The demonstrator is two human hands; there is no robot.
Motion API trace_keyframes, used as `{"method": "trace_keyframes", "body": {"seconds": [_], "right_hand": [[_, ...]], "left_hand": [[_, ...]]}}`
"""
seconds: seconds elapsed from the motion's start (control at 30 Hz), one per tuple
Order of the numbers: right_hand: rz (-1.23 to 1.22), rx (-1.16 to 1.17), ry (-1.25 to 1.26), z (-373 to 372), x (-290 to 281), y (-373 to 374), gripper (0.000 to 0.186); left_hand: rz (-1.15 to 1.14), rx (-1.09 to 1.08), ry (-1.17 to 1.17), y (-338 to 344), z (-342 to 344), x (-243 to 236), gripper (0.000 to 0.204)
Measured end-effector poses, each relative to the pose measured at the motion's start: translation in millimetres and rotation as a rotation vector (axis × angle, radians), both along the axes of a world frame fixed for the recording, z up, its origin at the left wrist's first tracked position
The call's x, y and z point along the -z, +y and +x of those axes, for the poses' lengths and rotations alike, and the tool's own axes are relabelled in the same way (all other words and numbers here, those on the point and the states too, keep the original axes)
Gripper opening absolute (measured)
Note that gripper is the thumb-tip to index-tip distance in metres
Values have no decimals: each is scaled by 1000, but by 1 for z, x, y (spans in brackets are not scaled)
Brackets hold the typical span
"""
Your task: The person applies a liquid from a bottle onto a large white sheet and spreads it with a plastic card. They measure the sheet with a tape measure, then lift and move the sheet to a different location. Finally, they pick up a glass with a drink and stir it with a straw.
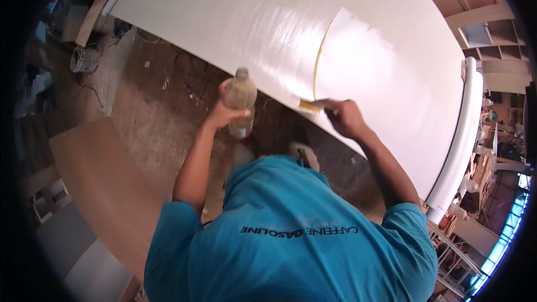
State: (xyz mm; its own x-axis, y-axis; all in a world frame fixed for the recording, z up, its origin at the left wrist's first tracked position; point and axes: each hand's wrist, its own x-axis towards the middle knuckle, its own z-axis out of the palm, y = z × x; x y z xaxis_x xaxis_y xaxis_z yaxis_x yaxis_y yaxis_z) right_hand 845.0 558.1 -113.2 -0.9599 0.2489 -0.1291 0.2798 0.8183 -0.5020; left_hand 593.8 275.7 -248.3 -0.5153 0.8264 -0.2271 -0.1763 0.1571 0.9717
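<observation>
the hands are apart, each clamped on something. the left hand (pixel 222 113) wraps a clear bottle (pixel 241 98) of yellowish liquid, upright, just off the near edge of the white panel (pixel 235 5); the right hand (pixel 348 118) grips a flat brush (pixel 309 105), slightly blurred, at that edge, right of the bottle. whether its tip touches the panel, i cannot tell. a thin yellow line (pixel 320 56) curves across the panel's glossy face, away from the brush. around lie a brown, littered floor (pixel 148 86), a curved brown board (pixel 98 168) at left, a bucket (pixel 85 60) beyond, and wooden shelving (pixel 495 31) far right.
</observation>
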Motion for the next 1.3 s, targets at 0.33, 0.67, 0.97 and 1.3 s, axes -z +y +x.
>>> {"method": "trace_keyframes", "body": {"seconds": [0.33, 0.67, 0.97, 1.3], "right_hand": [[339, 338, 21, -130, 22, 257, 37], [427, 224, 87, -179, 84, 362, 39], [341, -222, 106, -89, 80, 164, 33], [674, -444, 499, 75, 90, -3, 5]], "left_hand": [[-151, -42, -120, 1, 64, 2, 102], [-211, -207, -218, -2, 88, 9, 107], [-125, -159, -114, 24, 71, -7, 108], [10, -16, 40, 25, 63, -3, 104]]}}
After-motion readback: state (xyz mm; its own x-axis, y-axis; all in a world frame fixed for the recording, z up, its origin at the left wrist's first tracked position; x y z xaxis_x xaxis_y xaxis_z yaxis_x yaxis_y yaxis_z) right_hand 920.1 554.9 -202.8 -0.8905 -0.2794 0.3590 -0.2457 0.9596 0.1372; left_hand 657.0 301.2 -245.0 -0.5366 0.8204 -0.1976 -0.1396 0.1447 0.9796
